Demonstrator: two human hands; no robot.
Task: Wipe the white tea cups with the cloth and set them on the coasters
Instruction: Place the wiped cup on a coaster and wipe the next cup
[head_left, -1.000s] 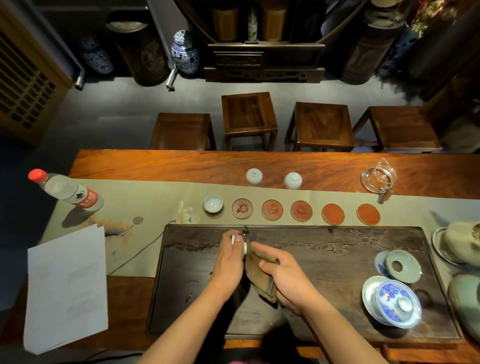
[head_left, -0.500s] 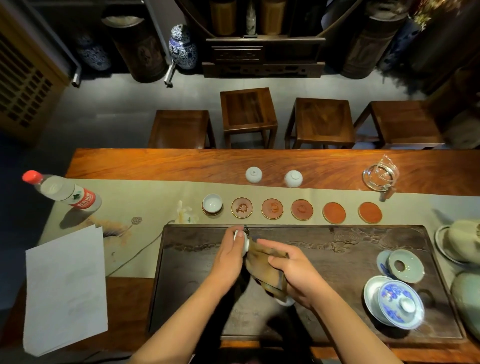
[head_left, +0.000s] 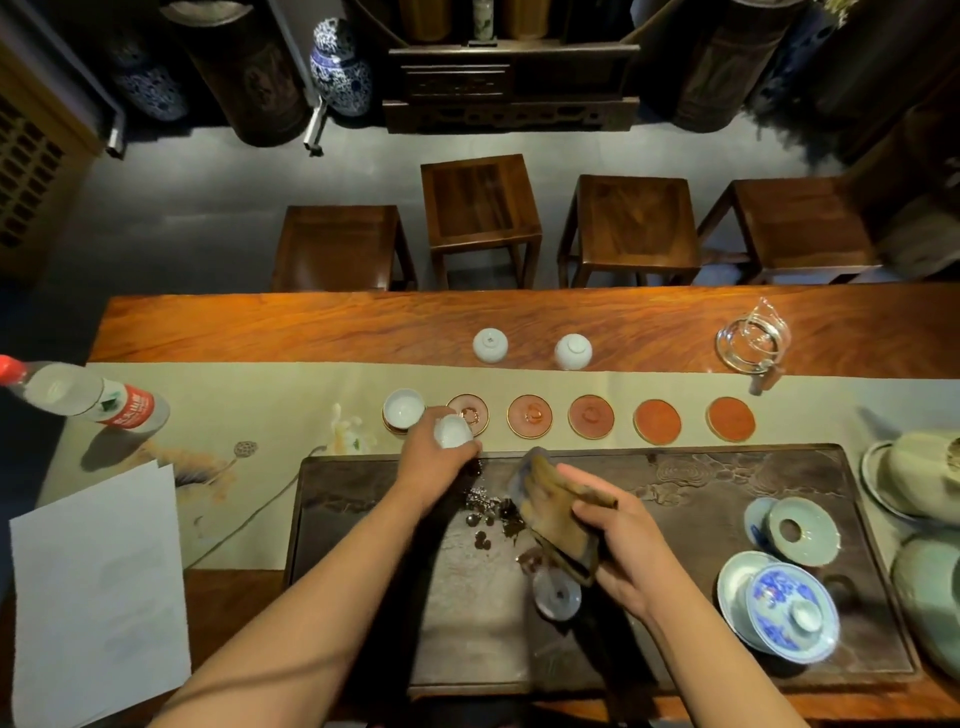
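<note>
Now, risk: small white porcelain tea cup, gripped by left hand, could be chipped against neighbouring cup.
Cloth: folded brown cloth is clutched by right hand.

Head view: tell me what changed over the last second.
The left hand carried the white cup away from the cloth, up toward the second coaster; it still grips it. The right hand stayed over the tray, still holding the cloth, no longer wiping. Unchanged: the first cup on its coaster and the two upturned cups on the table.
</note>
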